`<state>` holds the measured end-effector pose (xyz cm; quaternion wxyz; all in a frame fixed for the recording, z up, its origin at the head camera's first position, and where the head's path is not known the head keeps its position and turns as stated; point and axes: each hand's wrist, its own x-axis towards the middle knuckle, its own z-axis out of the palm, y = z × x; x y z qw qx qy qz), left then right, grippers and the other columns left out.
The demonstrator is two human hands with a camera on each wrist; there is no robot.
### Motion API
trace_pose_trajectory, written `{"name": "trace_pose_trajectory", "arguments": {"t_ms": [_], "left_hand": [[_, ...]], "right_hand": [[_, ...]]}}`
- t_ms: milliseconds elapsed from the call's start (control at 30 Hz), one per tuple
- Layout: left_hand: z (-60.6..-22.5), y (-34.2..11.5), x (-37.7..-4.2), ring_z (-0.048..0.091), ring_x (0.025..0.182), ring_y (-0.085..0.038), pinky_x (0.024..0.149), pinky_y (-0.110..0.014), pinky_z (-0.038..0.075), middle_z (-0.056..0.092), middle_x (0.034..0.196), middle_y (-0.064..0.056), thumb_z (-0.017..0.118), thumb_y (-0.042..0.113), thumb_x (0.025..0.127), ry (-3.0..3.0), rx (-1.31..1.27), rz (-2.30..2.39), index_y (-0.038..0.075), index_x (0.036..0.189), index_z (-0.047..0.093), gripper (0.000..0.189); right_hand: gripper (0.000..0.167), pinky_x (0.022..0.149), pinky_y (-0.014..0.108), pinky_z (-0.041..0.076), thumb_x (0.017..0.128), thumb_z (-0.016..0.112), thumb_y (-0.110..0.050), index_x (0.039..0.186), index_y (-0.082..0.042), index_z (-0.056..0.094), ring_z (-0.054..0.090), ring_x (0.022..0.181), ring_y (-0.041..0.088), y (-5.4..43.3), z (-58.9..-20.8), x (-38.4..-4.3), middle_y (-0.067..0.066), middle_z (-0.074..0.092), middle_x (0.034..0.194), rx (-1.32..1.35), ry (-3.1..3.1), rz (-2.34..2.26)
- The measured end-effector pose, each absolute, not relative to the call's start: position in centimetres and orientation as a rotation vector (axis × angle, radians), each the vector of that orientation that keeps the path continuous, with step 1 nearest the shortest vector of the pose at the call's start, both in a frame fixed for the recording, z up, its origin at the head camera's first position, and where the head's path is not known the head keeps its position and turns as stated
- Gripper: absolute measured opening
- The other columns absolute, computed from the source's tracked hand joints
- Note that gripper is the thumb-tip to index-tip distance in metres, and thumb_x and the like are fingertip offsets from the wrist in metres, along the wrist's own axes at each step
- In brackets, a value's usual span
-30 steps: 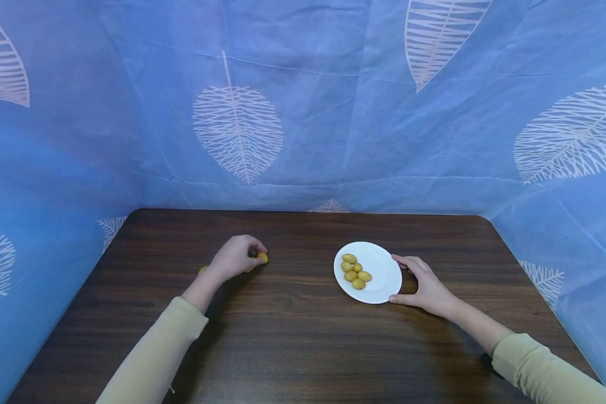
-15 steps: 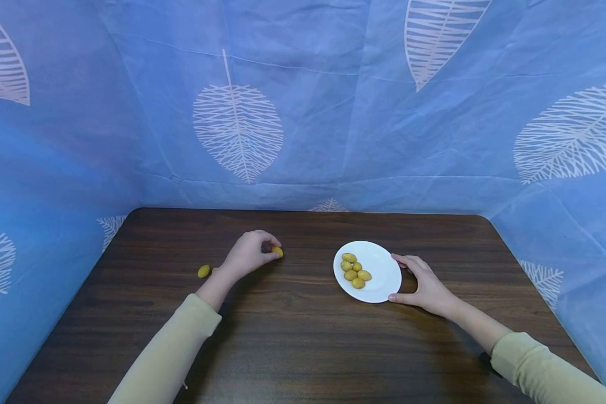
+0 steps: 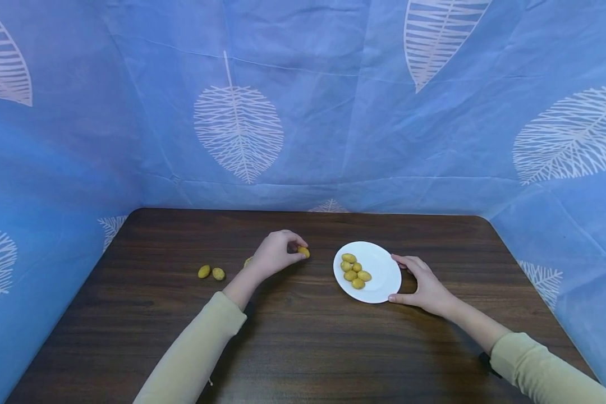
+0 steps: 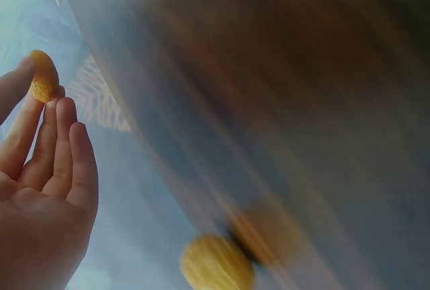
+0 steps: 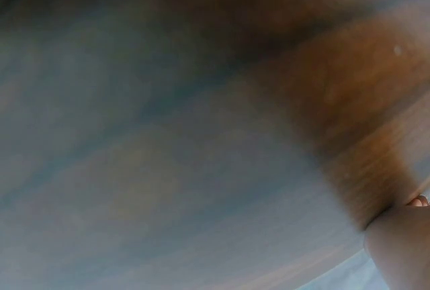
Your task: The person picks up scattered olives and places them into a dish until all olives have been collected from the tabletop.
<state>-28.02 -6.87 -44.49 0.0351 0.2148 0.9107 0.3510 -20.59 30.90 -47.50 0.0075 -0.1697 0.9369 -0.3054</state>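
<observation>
My left hand (image 3: 278, 252) pinches a small yellow oval fruit (image 4: 45, 76) between thumb and fingertips, to the left of the white plate (image 3: 384, 275). In the left wrist view the remaining fingers stretch out beside the fruit. Several like fruits (image 3: 350, 275) lie on the plate's left half. My right hand (image 3: 429, 286) holds the plate's right rim, thumb at the near side and fingers at the far side. In the right wrist view just part of that hand (image 5: 403, 246) shows at the lower right corner, and the plate is out of sight.
Two more yellow fruits (image 3: 203, 271) lie side by side on the dark wooden table (image 3: 303, 348), left of my left forearm. Another fruit (image 3: 248, 261) is partly hidden behind the left wrist. A blue cloth with white leaf prints (image 3: 313, 129) hangs around the table's back and sides.
My left hand has carried its fruit rightward toward the plate, uncovering fruits on the table behind it. The right hand and plate have stayed in place.
</observation>
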Motion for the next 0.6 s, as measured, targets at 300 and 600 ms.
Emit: {"name": "trace_pose_trajectory", "arguments": {"t_ms": [300, 600], "left_hand": [[-44.5, -4.0, -27.8, 0.069, 0.099, -0.018, 0.089, -0.035, 0.059, 0.077, 0.113, -0.005, 0.081, 0.017, 0.096, 2.740, 0.716, 1.102, 0.012, 0.112, 0.081, 0.016], [-44.5, -1.2, -27.4, 0.068, 0.097, -0.016, 0.086, -0.028, 0.057, 0.077, 0.112, -0.004, 0.081, 0.016, 0.096, 2.722, 0.801, 1.081, 0.011, 0.112, 0.081, 0.017]], "right_hand": [[0.096, 0.101, 0.028, 0.048, 0.079, 0.096, -0.026, 0.155, 0.003, 0.046, 0.051, 0.129, 0.038, 30.8, -47.4, -20.5, 0.022, 0.054, 0.143, -0.541, 2.931, -0.954], [0.096, 0.101, 0.026, 0.047, 0.079, 0.097, -0.027, 0.155, 0.003, 0.046, 0.051, 0.129, 0.037, 30.8, -47.4, -20.5, 0.022, 0.054, 0.144, -0.538, 2.934, -0.957]]}}
